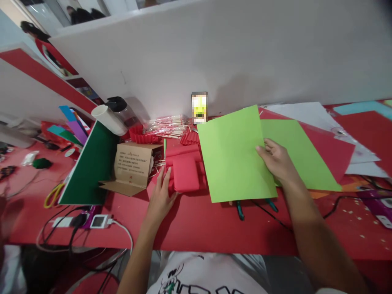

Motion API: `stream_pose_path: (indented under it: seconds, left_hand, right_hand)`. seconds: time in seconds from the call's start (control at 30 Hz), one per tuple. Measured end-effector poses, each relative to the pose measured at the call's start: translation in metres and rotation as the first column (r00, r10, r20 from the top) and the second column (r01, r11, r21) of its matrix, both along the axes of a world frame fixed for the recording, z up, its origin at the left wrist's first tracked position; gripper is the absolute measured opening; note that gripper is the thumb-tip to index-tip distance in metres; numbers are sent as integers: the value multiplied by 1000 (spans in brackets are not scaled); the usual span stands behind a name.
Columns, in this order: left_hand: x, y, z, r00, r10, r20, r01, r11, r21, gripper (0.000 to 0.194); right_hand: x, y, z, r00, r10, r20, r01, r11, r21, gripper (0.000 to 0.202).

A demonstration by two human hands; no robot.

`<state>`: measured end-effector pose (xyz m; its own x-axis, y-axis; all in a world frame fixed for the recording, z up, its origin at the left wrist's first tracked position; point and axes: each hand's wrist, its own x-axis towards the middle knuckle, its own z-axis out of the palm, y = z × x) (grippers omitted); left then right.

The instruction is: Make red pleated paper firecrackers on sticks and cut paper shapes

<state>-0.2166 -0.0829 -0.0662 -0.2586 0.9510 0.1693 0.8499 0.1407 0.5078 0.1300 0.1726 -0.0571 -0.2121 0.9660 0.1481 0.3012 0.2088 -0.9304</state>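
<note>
My right hand [277,159] pinches the right edge of a light green sheet of paper [237,159], thumb on top, raised above the table. Under and behind it lies another light green sheet [294,151]. My left hand [162,194] rests with fingers apart at the left edge of a pile of red folded paper pieces [186,173]. It touches the pile's side and does not grip it. Teal handles [240,210], perhaps of scissors, stick out below the held sheet; the rest of them is hidden.
A cardboard box [131,167] and a dark green board [92,167] stand to the left, with a white cup [108,119] behind. A phone [199,108] leans on the white partition [245,53]. Cables and a charger [100,221] lie front left; red paper [324,143] lies right.
</note>
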Motion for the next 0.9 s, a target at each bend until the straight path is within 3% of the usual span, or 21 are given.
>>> stream_pose_path:
  seconds: [0.17, 0.33, 0.4, 0.5, 0.67, 0.8, 0.9]
  left_hand:
    - [-13, -2, 3, 995, 32, 92, -33, 999, 5, 85]
    - [-22, -14, 20, 976, 13, 218, -26, 998, 57, 72]
    - [-23, -14, 26, 978, -81, 191, 57, 990, 128, 76]
    - [-26, -4, 30, 953, -299, 45, 291, 948, 124, 102]
    - [-35, 28, 34, 905, -425, 13, 425, 901, -84, 134]
    - [-40, 42, 36, 871, -489, 33, 490, 863, -122, 133]
    - [-42, 43, 34, 875, -482, 49, 485, 868, -108, 127]
  right_hand:
    - [9, -6, 8, 997, -73, -34, 70, 994, -82, 38]
    - [13, -11, 19, 992, -122, -32, 115, 980, -163, 30]
    - [13, -13, 24, 990, -139, 23, 141, 977, -163, 29]
    - [10, -14, 28, 979, -166, 115, 180, 977, -116, 32]
    - [-2, -12, 13, 954, -219, 207, 239, 968, -79, 48]
    - [-16, -14, -3, 966, -167, 199, 189, 977, -96, 56]
    - [-23, -18, -9, 977, -119, 176, 133, 989, -69, 53]
